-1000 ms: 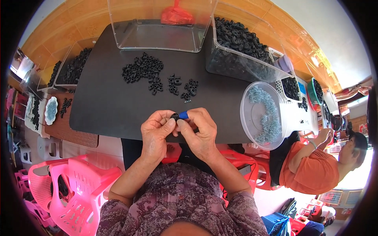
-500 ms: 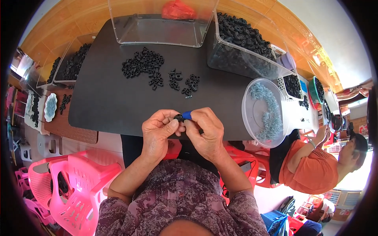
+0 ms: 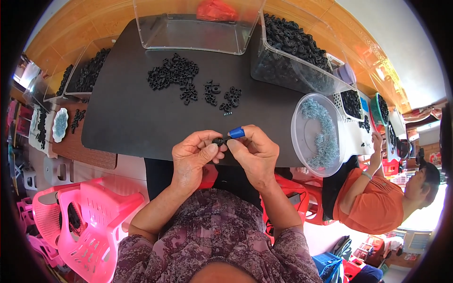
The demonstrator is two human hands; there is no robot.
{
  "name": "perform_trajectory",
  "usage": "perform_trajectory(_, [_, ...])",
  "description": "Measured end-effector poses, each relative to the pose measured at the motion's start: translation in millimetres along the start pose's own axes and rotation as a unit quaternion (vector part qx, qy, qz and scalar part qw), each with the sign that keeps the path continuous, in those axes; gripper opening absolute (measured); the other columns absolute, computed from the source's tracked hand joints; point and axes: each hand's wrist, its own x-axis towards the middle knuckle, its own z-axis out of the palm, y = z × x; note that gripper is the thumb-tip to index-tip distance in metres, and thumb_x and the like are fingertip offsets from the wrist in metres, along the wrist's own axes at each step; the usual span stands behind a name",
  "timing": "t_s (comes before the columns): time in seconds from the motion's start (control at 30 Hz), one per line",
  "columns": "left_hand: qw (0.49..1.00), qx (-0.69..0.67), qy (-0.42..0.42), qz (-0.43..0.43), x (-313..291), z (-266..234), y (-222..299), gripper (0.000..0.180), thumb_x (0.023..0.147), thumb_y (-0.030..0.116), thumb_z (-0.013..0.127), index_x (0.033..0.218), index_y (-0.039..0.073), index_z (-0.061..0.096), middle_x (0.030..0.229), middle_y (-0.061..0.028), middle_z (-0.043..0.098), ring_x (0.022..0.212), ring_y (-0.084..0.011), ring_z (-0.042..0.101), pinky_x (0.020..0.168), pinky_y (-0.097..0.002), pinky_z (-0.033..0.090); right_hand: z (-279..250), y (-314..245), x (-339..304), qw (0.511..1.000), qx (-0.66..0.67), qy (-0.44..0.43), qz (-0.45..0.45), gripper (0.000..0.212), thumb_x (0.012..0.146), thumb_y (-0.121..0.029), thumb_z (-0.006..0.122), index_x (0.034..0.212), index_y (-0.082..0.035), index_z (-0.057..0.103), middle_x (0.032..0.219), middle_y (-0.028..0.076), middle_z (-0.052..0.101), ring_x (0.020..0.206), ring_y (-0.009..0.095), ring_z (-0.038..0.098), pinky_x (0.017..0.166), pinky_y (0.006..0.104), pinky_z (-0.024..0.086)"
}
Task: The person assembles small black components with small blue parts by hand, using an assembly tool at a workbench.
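Just above the table's near edge, my left hand (image 3: 191,158) pinches a small black plastic part (image 3: 217,141) between thumb and fingers. My right hand (image 3: 255,153), a blue wrap (image 3: 237,132) round its index finger, is closed with its thumb and fingertip at the right side of the same part. Whether a second tiny piece sits in that pinch is hidden. Beyond my hands lie a few tiny silvery pieces (image 3: 228,113), then small clusters of black parts (image 3: 232,99) and a bigger pile of them (image 3: 173,73).
A clear bowl (image 3: 295,137) of small pale-blue pieces stands at the table's right edge. Behind it is a clear bin (image 3: 302,66) full of black parts. Another clear bin (image 3: 193,35) with a red bag stands at the far edge. A co-worker (image 3: 373,203) sits at right; pink chairs (image 3: 96,226) at left.
My right hand has shifted slightly right and its blue-wrapped finger has lifted and straightened. My left hand keeps its pinch nearly in place. The co-worker's hand has moved toward the far table.
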Motion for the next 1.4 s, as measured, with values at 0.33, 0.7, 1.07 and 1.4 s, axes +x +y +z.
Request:
perform_trajectory(0.33, [0.997,0.070,0.011,0.010,-3,-4,-3,0.022,0.090,0.006,0.063,0.110,-0.004,0.062,0.088,-0.0072,0.067,0.072,-0.0105,0.063,0.064,-0.0221,0.052,-1,8,1,0.994,-0.106,-0.030,-0.018,0.016,0.084,0.012,0.059,0.097,0.004,0.063,0.095,0.007,0.059,0.080,0.012,0.064,0.066,0.0223,0.051])
perform_trajectory(0.7, [0.992,0.126,0.009,0.026,-6,-7,-5,0.018,0.090,0.005,0.063,0.107,-0.002,0.066,0.084,-0.0026,0.065,0.068,-0.0056,0.057,0.061,-0.0181,0.047,3,11,0,0.958,-0.245,-0.026,-0.150,0.016,0.077,0.011,0.065,0.089,0.002,0.060,0.087,0.009,0.062,0.071,0.012,0.059,0.059,0.0246,0.047])
perform_trajectory(1.07, [0.967,0.233,0.042,0.098,-6,-2,-9,0.014,0.088,0.000,0.063,0.101,-0.003,0.067,0.080,-0.0022,0.062,0.062,-0.0061,0.054,0.055,-0.0186,0.046,8,21,2,0.907,-0.312,-0.008,-0.282,0.020,0.072,0.015,0.065,0.084,0.002,0.056,0.081,0.012,0.061,0.062,0.024,0.053,0.053,0.0320,0.042])
perform_trajectory(1.4, [0.992,0.121,0.031,-0.031,0,-5,1,0.019,0.092,0.009,0.063,0.106,-0.003,0.066,0.082,-0.0046,0.067,0.065,-0.0070,0.059,0.055,-0.0189,0.048,1,16,-3,0.919,-0.305,-0.023,-0.249,0.028,0.075,0.013,0.064,0.101,0.005,0.061,0.093,0.016,0.063,0.076,0.026,0.061,0.064,0.0328,0.050])
